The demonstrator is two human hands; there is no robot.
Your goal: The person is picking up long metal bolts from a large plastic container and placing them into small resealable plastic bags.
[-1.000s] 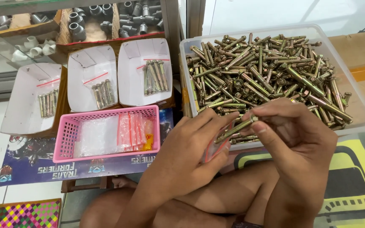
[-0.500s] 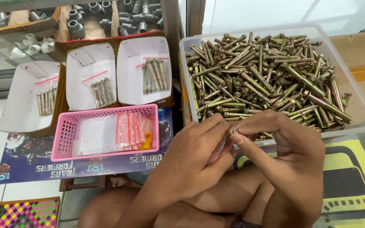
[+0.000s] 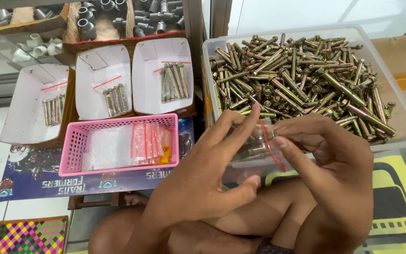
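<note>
Your left hand [image 3: 207,174] and right hand [image 3: 327,160] meet above your crossed legs, sharing a small clear zip bag [image 3: 261,146] with a red seal line. The right grip pinches the bag's mouth between thumb and forefinger; the left grip steadies the opposite side, thumb beneath and the other fingers spread, a hold that keeps the mouth accessible. Several anchor bolts appear inside the bag, though the count is unclear. Just beyond, a pink basket [image 3: 118,123] stocks spare bags within reach. The clear bin [image 3: 400,136] of loose brass-coloured bolts sits directly ahead of your hands. Farther left, three white paper trays [image 3: 34,84] each hold one filled bag, kept apart.
</note>
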